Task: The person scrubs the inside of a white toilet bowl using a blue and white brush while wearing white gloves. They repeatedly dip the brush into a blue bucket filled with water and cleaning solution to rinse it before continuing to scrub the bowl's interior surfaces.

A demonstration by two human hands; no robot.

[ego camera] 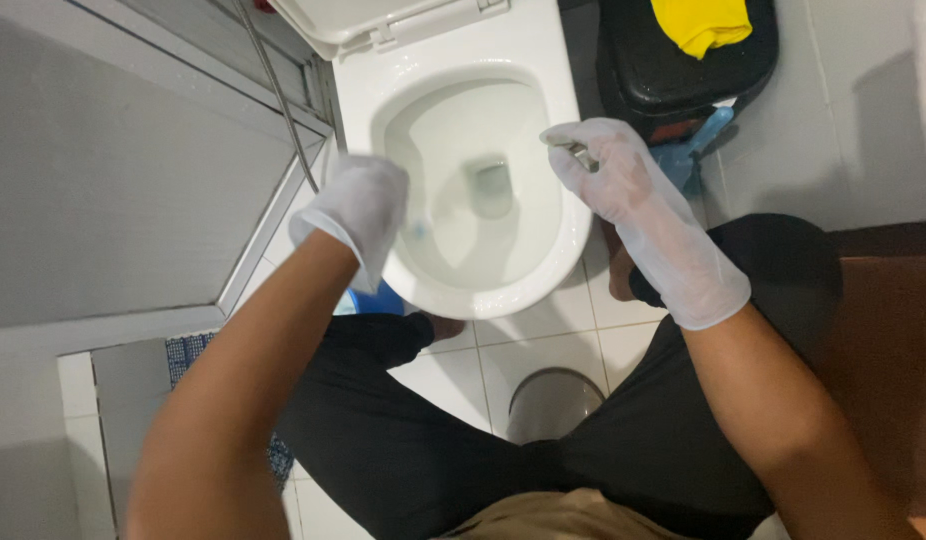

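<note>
A white toilet [523, 290] stands below me with its lid up and water in the bowl. My left hand [358, 210], in a thin white glove, hovers over the bowl's left rim with fingers curled; a small blue thing [419, 232] shows just beside it, and whether the hand grips it is hidden. My right hand [623, 185], also gloved, is above the right rim and pinches a small metal piece [580, 153] between its fingertips.
A black bin [683, 80] with a yellow cloth [701, 22] on top stands right of the toilet, a blue-handled tool [688, 150] leaning by it. A metal hose [278, 90] runs along the left wall. A blue object [373, 300] sits under the bowl's left side.
</note>
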